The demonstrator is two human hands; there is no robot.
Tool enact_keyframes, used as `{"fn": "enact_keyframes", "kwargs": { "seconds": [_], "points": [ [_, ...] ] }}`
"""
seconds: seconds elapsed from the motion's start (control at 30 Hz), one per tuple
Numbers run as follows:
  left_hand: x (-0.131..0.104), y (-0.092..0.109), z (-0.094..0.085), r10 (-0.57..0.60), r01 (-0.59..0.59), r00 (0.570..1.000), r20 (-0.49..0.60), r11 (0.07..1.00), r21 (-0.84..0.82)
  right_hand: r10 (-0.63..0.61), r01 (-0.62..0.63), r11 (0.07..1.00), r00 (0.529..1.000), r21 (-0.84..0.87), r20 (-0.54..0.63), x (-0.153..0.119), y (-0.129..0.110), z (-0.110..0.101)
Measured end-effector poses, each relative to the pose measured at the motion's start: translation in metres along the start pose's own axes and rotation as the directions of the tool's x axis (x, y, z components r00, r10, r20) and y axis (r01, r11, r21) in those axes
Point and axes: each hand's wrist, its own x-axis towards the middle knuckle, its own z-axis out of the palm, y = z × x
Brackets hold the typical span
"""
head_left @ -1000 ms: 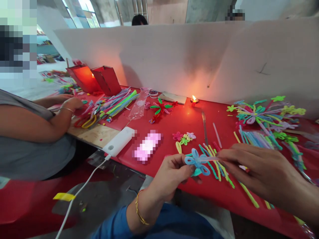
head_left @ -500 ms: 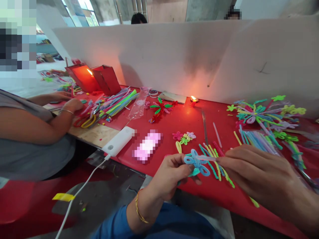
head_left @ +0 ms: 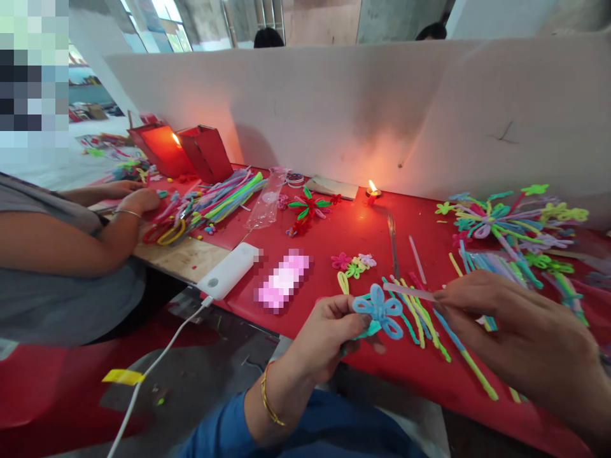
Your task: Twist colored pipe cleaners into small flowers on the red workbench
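My left hand [head_left: 329, 331] pinches a light-blue pipe-cleaner flower [head_left: 380, 306] with looped petals, facing up toward me. Some turquoise pipe cleaner [head_left: 371, 329] shows behind it, partly covered by my fingers. Between the fingertips of my right hand [head_left: 515, 343] is a thin, translucent glue stick [head_left: 408, 291]. Its tip points left and is just above and right of the flower, apart from the flower's centre. Below both hands, loose yellow, green and pink pipe cleaners [head_left: 424, 318] lie on the red tabletop [head_left: 329, 235]. Small finished flowers [head_left: 354, 264] rest just beyond my left hand.
A lit candle [head_left: 372, 191] burns near the white partition [head_left: 310, 108]. Another glue stick [head_left: 417, 259] and thin wires [head_left: 392, 245] lie ahead. Colourful pipe-cleaner flowers [head_left: 496, 219] are at right. At left are a white power strip [head_left: 229, 270], scissors [head_left: 170, 234] and a co-worker's arm [head_left: 109, 238].
My right hand has drawn the glue stick from the flower's centre up and to the right. The blue flower has turned slightly, its petals facing me more squarely.
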Motion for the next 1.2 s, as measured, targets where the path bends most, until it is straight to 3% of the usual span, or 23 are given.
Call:
{"fn": "enact_keyframes", "kwargs": {
  "seconds": [0.43,0.93,1.1,1.2],
  "points": [
    [0.001,0.001,0.008,0.055,-0.063,0.996,-0.067,0.990,-0.124,-0.115,0.115,0.988,0.993,0.108,-0.003,0.002,-0.011,0.005],
    [0.008,-0.006,0.010,0.015,-0.038,0.991,-0.130,0.984,-0.175,-0.324,0.333,0.943,0.926,-0.014,0.192,0.002,-0.009,-0.012],
    [0.009,-0.002,0.012,0.018,-0.039,0.991,-0.135,0.987,-0.156,-0.321,0.331,0.943,0.924,-0.016,0.207,-0.007,-0.006,-0.014],
    [0.009,-0.001,0.012,0.030,-0.048,0.990,-0.137,0.990,-0.132,-0.265,0.266,0.964,0.944,0.022,0.196,-0.017,-0.003,-0.014]
  ]
}}
